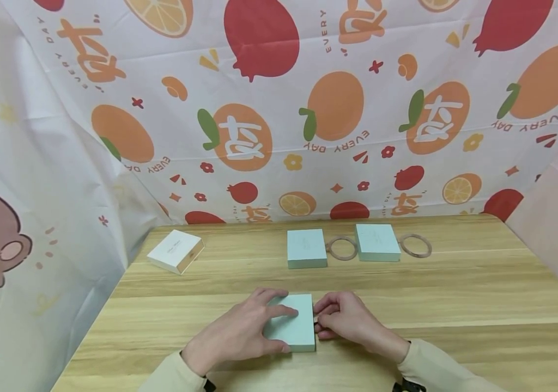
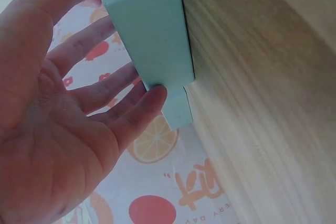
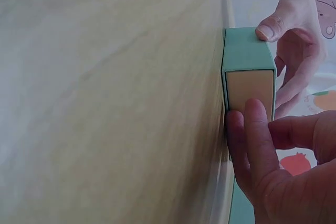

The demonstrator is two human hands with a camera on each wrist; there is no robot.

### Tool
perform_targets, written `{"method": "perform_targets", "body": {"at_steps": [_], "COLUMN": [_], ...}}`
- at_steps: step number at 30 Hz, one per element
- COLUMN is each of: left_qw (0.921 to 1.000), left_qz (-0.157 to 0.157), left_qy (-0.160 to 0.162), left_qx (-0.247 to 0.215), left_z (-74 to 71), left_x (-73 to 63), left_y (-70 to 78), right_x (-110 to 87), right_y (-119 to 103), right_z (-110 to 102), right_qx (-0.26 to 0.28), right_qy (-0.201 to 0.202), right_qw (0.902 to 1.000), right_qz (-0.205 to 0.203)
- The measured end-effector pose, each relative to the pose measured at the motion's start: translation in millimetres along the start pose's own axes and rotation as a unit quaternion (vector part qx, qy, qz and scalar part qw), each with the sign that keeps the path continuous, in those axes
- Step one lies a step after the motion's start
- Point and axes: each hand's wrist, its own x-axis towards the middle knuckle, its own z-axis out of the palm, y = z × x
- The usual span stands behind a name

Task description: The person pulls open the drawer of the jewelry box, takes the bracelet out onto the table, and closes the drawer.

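Observation:
A mint-green slide-out box (image 1: 301, 326) lies flat on the table in front of me. Its right end shows a tan inner tray (image 3: 247, 87) in the right wrist view, level with the sleeve's edge. My left hand (image 1: 242, 329) grips the sleeve from the left, thumb (image 3: 269, 29) on the near side, a finger on the lid and others toward the far side. At the tray end, my right hand (image 1: 347, 321) has its fingertips gathered, with a small dark-edged bit between them. Those fingers hide part of the tray's face.
Two more mint-green boxes (image 1: 307, 249) (image 1: 378, 243) stand at the back of the wooden table (image 1: 200, 305). Brownish rings (image 1: 343, 248) (image 1: 415, 246) lie beside them. A white box (image 1: 176, 250) with a tan end sits at the back left. Fruit-print cloth (image 1: 279, 185) hangs behind.

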Motion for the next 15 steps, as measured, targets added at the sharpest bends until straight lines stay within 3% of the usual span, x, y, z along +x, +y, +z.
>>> {"method": "perform_targets", "body": {"at_steps": [15], "left_qw": [0.9999], "left_qz": [0.005], "left_qy": [0.007], "left_qx": [0.013], "left_z": [1.6], "left_x": [-0.4], "left_y": [-0.8], "right_x": [0.6], "right_y": [-3.3], "right_z": [2.2], "right_qx": [-0.017], "right_qy": [0.018], "right_qw": [0.9996], "right_qz": [-0.011]}}
